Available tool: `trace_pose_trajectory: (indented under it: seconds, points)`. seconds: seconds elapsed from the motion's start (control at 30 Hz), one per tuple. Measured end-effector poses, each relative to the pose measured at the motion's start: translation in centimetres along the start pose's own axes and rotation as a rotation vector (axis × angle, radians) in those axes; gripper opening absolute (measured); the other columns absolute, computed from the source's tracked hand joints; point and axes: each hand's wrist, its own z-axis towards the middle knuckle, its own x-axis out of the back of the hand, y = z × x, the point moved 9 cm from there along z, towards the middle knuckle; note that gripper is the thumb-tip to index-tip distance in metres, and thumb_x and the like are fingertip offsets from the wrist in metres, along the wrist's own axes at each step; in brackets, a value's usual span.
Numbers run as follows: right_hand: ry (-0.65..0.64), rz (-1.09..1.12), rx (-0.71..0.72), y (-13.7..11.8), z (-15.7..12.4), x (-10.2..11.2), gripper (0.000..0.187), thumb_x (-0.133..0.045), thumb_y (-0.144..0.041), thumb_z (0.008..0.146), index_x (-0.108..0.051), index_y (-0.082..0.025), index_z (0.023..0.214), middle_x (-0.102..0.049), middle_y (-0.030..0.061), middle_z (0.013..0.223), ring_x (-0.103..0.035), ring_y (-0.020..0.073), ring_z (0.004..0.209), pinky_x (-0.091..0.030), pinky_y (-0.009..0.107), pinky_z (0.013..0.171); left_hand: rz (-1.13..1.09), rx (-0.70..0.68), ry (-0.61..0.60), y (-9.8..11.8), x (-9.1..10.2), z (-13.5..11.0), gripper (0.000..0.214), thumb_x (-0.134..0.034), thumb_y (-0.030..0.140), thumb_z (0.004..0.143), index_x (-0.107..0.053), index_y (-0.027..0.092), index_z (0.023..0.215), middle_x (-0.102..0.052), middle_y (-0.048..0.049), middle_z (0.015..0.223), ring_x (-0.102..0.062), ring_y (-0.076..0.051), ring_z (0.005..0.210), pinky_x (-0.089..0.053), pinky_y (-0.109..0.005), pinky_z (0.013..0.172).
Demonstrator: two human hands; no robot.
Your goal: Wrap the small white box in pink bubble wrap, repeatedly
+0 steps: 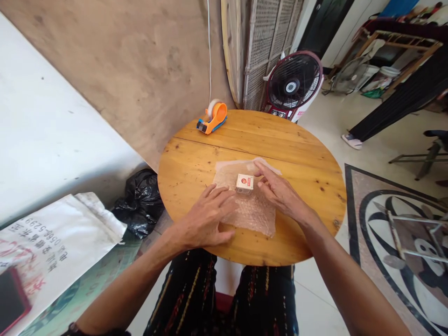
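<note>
A small white box [244, 183] with a red round mark and red print sits on a sheet of bubble wrap [257, 217], which lies flat on a round wooden table [304, 154]. Fingers spread, my left hand [210, 214] rests over the wrap's left edge, a little apart from the box. On the other side my right hand [276, 189] is beside the box, its thumb and fingers apart near the wrap's upper right corner. Whether its fingertips touch the wrap I cannot tell. Neither hand holds anything.
An orange tape dispenser [213, 117] stands at the table's far left edge. Behind the table is a fan [293, 86]. A black plastic bag [140, 200] and a white printed sack [59, 238] lie at left. Another person's leg [392, 100] shows at right.
</note>
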Motion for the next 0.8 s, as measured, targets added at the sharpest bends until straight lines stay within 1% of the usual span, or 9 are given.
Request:
trace_pose_trajectory:
  seconds: [0.1,0.17,0.27,0.33,0.47,0.57,0.7,0.8]
  points:
    - [-0.007,-0.003,-0.016,0.0,0.0,-0.1,0.060,-0.039,-0.022,0.090,-0.028,-0.026,0.149,-0.061,0.0076,0.119,-0.061,0.0206,0.096,-0.047,0.042,0.091,0.039,0.000,-0.011,0.1,-0.4,-0.3,0.047,-0.064,0.027,0.074,-0.057,0.020,0.120,-0.050,-0.0102,0.138,-0.039,-0.030,0.133,-0.021,-0.052,0.116]
    - [-0.006,0.002,-0.015,-0.1,0.0,-0.1,0.060,-0.039,-0.022,0.090,-0.029,-0.026,0.149,-0.061,0.0078,0.121,-0.062,0.0206,0.096,-0.048,0.042,0.091,0.072,-0.008,-0.007,0.1,-0.8,-0.2,0.042,-0.063,0.022,0.074,-0.059,0.020,0.116,-0.052,-0.0098,0.136,-0.040,-0.030,0.132,-0.022,-0.052,0.116]
    - [0.009,0.014,0.003,-0.4,0.0,-0.1,0.060,-0.040,-0.023,0.090,-0.029,-0.025,0.149,-0.059,0.0095,0.127,-0.060,0.0222,0.106,-0.047,0.043,0.095,0.128,-0.023,0.019,0.0,-1.4,-0.1,0.030,-0.058,0.017,0.078,-0.062,0.021,0.107,-0.056,-0.0093,0.131,-0.043,-0.030,0.129,-0.023,-0.053,0.115]
    - [0.011,0.020,0.012,-0.6,0.0,-0.1,0.059,-0.041,-0.025,0.091,-0.028,-0.026,0.149,-0.054,0.0103,0.135,-0.058,0.0233,0.113,-0.045,0.045,0.099,0.157,-0.036,0.052,0.0,-1.5,0.1,0.022,-0.055,0.015,0.082,-0.063,0.020,0.102,-0.059,-0.0090,0.127,-0.045,-0.029,0.127,-0.025,-0.053,0.114]
    - [-0.015,0.025,0.032,-0.8,0.1,-0.3,0.059,-0.041,-0.028,0.093,-0.026,-0.027,0.150,-0.046,0.0096,0.145,-0.049,0.0247,0.127,-0.039,0.047,0.106,0.157,-0.053,0.120,0.0,-1.0,0.7,0.015,-0.050,0.017,0.089,-0.064,0.018,0.094,-0.061,-0.0096,0.122,-0.051,-0.026,0.120,-0.032,-0.050,0.110]
    - [-0.048,0.027,0.037,-1.1,0.3,-0.6,0.057,-0.038,-0.030,0.095,-0.024,-0.026,0.150,-0.042,0.0091,0.149,-0.046,0.0248,0.132,-0.037,0.046,0.107,0.096,-0.027,0.197,-0.3,-0.3,1.4,0.015,-0.049,0.019,0.090,-0.064,0.017,0.091,-0.060,-0.0105,0.120,-0.054,-0.025,0.113,-0.042,-0.045,0.102]
    - [-0.102,0.001,0.034,-1.3,0.4,-1.0,0.054,-0.036,-0.032,0.096,-0.027,-0.026,0.149,-0.046,0.0082,0.146,-0.048,0.0264,0.130,-0.040,0.046,0.104,0.026,0.027,0.284,-1.1,0.5,2.0,0.011,-0.052,0.020,0.088,-0.063,0.016,0.090,-0.059,-0.0115,0.120,-0.056,-0.025,0.110,-0.048,-0.041,0.094]
    - [-0.141,-0.037,0.022,-1.0,0.2,-1.6,0.059,-0.044,-0.035,0.093,-0.028,-0.028,0.149,-0.049,0.0072,0.144,-0.054,0.0278,0.123,-0.044,0.045,0.100,-0.003,0.037,0.313,-1.3,0.7,2.2,0.012,-0.053,0.018,0.086,-0.063,0.018,0.092,-0.058,-0.0111,0.122,-0.056,-0.024,0.112,-0.049,-0.040,0.094]
